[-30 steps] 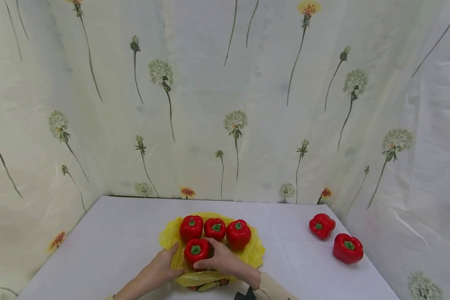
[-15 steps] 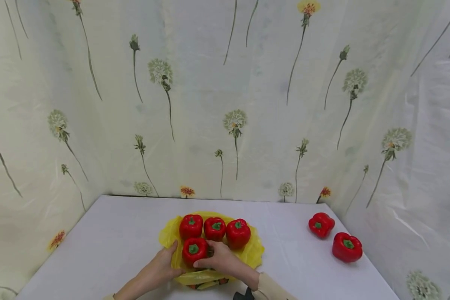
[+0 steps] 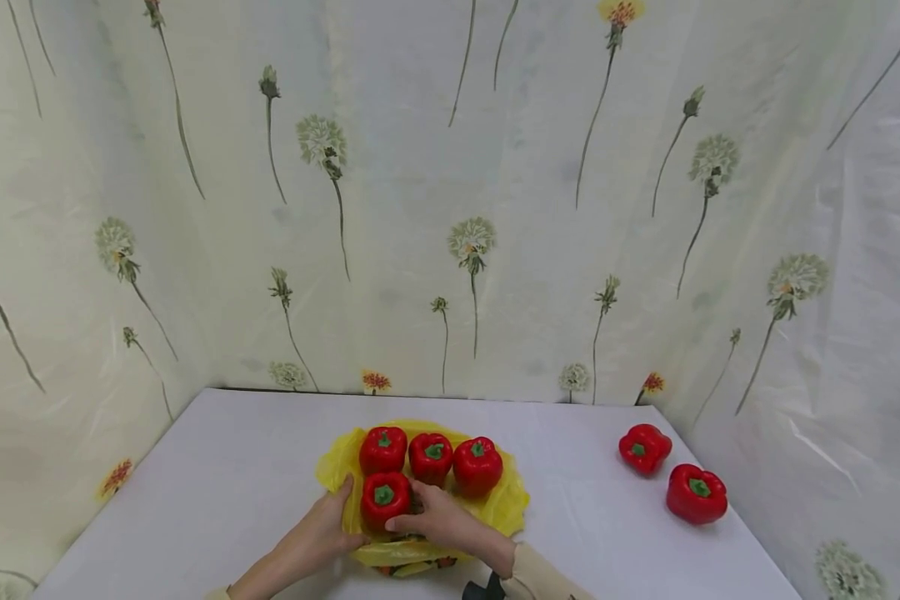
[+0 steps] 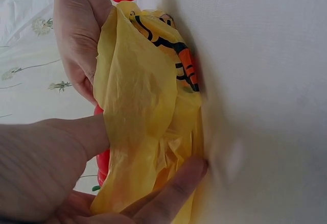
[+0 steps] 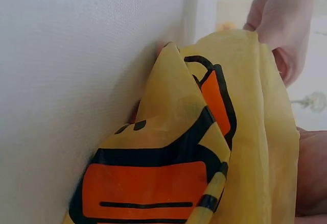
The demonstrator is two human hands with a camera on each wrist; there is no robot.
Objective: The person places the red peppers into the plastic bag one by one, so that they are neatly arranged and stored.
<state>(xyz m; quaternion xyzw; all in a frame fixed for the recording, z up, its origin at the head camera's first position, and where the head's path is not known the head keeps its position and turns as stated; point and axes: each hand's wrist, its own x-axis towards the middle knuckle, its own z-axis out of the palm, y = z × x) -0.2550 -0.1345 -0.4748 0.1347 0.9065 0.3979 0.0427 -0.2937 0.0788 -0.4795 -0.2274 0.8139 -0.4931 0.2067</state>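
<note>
In the head view a yellow plastic bag [image 3: 513,496] with an orange-and-black print lies spread on the table, its mouth facing up. My left hand [image 3: 322,529] holds its near left edge. The left wrist view shows the fingers outside the plastic [image 4: 138,96] and the thumb behind its edge. My right hand [image 3: 450,521] holds a red bell pepper [image 3: 386,502] at the front of the bag, thumb across its near side and fingers at its right. That pepper stands stem up. Behind it in the bag sit three more red bell peppers [image 3: 382,454]. Plastic hides my right fingertips in the right wrist view.
Two more red bell peppers, one farther back [image 3: 645,450] and one nearer [image 3: 697,496], lie at the table's right edge. The white table [image 3: 255,467] is enclosed by a dandelion-print curtain [image 3: 397,250] behind and on both sides. A dark device [image 3: 484,588] sits at my right wrist.
The front bell pepper has shifted slightly left within the bag, closer to my left hand, and a small gap shows beside my right fingers. Both hands stay nearly in place.
</note>
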